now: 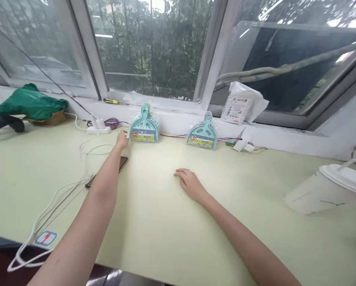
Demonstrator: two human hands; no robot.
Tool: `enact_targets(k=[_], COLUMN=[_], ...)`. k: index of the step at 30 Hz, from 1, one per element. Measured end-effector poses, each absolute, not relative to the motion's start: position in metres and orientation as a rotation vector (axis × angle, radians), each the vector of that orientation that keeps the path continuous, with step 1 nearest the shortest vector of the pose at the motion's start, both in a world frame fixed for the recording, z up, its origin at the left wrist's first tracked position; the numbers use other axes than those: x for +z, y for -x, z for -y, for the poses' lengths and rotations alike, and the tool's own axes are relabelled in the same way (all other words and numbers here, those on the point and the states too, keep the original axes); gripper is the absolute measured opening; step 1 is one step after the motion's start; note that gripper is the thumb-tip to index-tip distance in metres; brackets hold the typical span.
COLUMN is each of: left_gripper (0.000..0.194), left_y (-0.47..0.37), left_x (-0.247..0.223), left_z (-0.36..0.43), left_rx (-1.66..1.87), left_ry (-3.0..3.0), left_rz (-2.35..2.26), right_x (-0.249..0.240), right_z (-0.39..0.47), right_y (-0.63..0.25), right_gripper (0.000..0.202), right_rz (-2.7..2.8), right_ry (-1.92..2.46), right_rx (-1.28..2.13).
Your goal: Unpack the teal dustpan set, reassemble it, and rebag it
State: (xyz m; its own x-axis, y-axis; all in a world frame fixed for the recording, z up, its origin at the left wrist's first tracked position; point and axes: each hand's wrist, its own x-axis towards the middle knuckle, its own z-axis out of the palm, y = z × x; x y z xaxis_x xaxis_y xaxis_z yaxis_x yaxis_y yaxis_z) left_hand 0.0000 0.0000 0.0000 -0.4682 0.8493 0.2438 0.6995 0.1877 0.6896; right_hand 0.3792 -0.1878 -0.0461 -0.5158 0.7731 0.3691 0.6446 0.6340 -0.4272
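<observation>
Table [166,222] surface carries a lidded white bucket [329,190], contents hidden. Two wrapped teal dustpan sets lean against the sill. Left hand [122,140], fingers loosely apart, touches the left dustpan set [144,129]. Right hand [189,183] rests flat, empty.

Your left hand [122,140]: bare, no glove, no ring that shows.
Your right hand [190,183]: bare too, fingers plain, nails short and unpainted.
Your forearms: both uncovered all the way to the picture's lower edge, with no sleeve, cuff, watch or band in view.
</observation>
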Motion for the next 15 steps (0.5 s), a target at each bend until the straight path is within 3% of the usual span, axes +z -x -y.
enact_targets(k=[7,15], left_gripper=[0.040,0.010], left_y=[-0.014,-0.056], left_x=[0.013,0.039], left_z=[-0.008,0.022], left_rx=[1.064,1.409], left_ry=[-1.376,-1.109], left_rz=[-2.312,-1.735], right_x=[-0.041,-0.043], right_z=[0.189,0.187], right_y=[-0.378,-0.379], right_gripper=[0.036,0.035], right_rz=[2.279,2.289], right_ry=[1.105,1.102], right_rx=[0.387,0.365])
